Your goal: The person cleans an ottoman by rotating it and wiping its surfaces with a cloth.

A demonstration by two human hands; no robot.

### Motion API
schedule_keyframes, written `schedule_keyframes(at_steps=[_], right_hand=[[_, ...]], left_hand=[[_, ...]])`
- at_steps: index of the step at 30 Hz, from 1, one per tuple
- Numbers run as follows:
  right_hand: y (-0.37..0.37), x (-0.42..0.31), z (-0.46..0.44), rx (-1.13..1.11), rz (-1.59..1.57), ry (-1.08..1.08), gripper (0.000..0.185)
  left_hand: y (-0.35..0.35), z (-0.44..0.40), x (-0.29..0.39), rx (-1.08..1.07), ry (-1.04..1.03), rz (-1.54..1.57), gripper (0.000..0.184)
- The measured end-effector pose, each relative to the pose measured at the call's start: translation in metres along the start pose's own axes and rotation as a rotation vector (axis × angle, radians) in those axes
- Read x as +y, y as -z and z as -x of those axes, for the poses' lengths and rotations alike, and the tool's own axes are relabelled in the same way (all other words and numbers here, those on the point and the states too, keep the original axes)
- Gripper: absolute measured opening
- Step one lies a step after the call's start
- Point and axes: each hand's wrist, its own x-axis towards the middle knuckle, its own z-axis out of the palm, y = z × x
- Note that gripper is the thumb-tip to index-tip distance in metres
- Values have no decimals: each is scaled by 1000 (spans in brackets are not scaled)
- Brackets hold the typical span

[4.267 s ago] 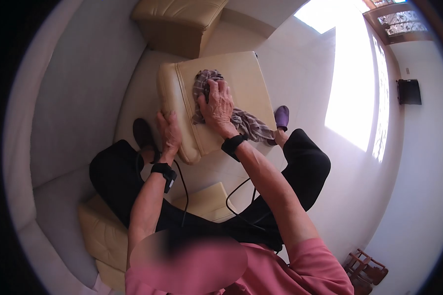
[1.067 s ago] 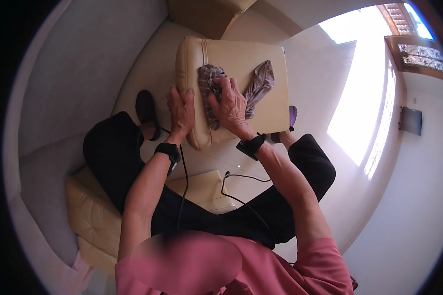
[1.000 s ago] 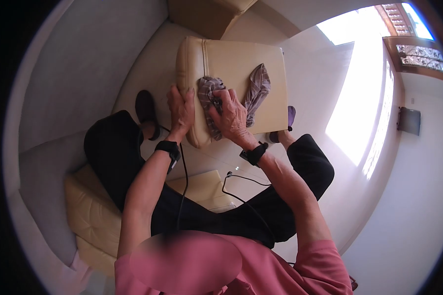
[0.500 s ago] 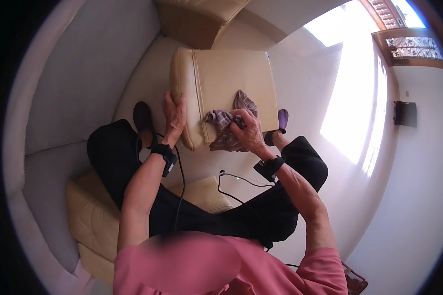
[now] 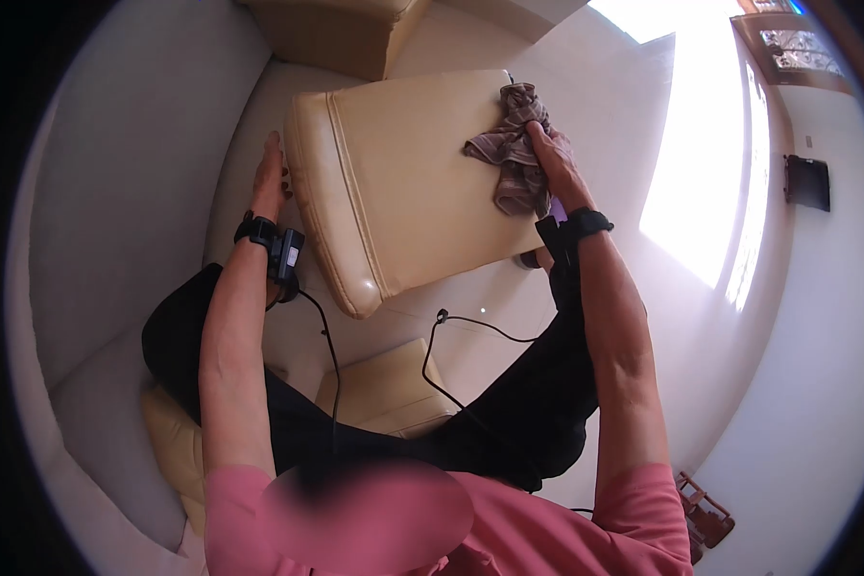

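Observation:
A beige padded stool (image 5: 422, 182) stands before me, its seam line running down near the left side. A crumpled brown-and-white striped cloth (image 5: 520, 144) lies along its right edge. Pressed onto that cloth, my right hand (image 5: 560, 168) has its thumb on top; the other fingers are partly hidden at the stool's right side. My left hand (image 5: 271, 178) is at the stool's left side, fingers apart and holding nothing; whether it touches the stool cannot be made out. Both wrists wear black bands.
Another beige padded piece (image 5: 331, 34) stands beyond the stool. A grey sofa (image 5: 144, 192) lines the left. Black cables (image 5: 331, 350) hang by my legs, above a beige seat piece (image 5: 384, 389). A brown wooden object (image 5: 706, 514) stands at lower right.
My right hand and the cloth have moved from the stool's middle and near side to its right edge. My left hand has shifted left, off the stool's padded edge. The view has turned slightly.

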Motion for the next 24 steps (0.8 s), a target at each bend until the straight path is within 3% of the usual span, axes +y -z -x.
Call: schedule_keyframes(at_steps=[2,5,7,10,15,20,24], right_hand=[[-11,-5,-12,-66,-41,-13,57],[-28,-28,-37,-101,-116,-17,55],[-41,-30,-50,-65,-166,9,52],[-49,-51,-52,-14,-235,34,48],[-54,-83,-32,28,-277,131,42],[-47,-95,-7,-28,-620,169,26],[-36,-98,2,-34,-518,180,25]], left_hand=[[-20,-8,10,-74,-76,73,88],[-27,-30,24,-154,-56,265,76],[-21,-36,24,-158,-178,296,61],[-7,-42,45,-159,-78,381,53],[11,-23,80,-195,-175,402,46],[14,-9,100,-218,-293,481,44],[13,17,109,-196,-431,459,45]])
